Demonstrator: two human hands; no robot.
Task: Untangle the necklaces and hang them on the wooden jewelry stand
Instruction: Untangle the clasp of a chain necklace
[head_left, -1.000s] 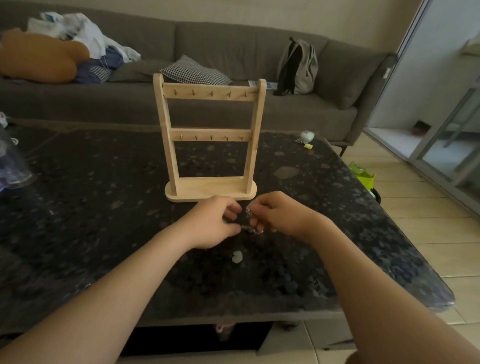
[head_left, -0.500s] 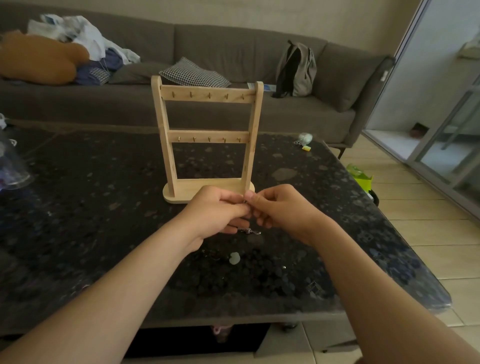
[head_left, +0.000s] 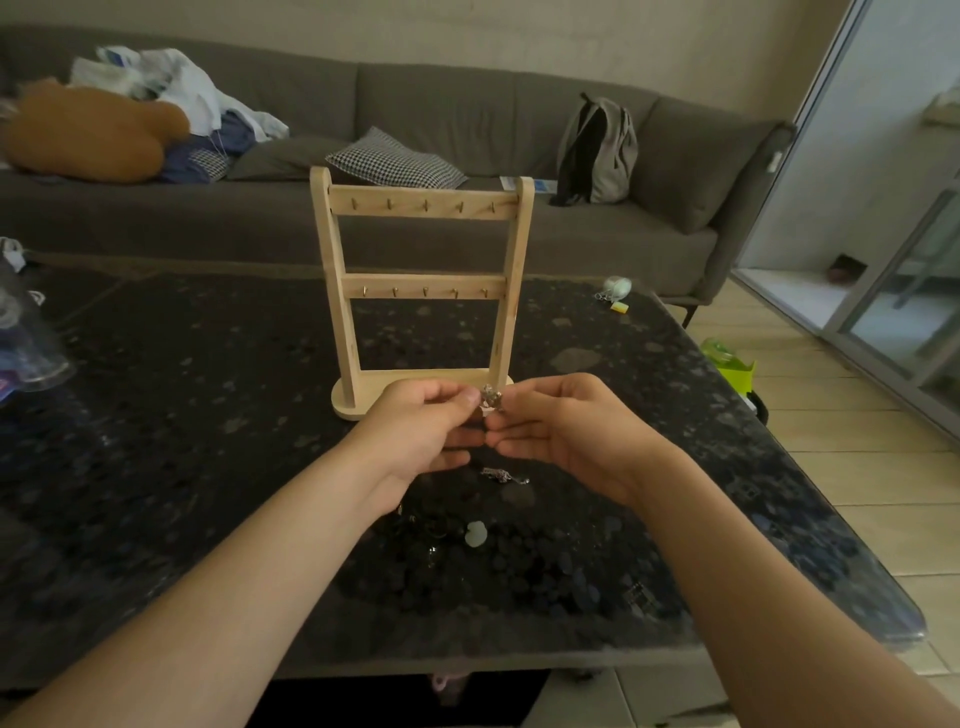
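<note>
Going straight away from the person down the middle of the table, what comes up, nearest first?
Small pale round piece, loose silver chain, tangled necklace clump held up, wooden jewelry stand, checked cushion.

Pale matt wooden stand on glossy speckled stone table; shiny metal necklace tangle.

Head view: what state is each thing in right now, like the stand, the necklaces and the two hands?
Wooden jewelry stand: upright on the table, hooks bare.
Tangled necklace clump: held above the table, pinched between both hands.
Left hand: pinches the clump.
Right hand: pinches the clump.
Loose chain piece: below the hands; lying or dangling, cannot tell.
Pale pendant: lying on the table.
</note>
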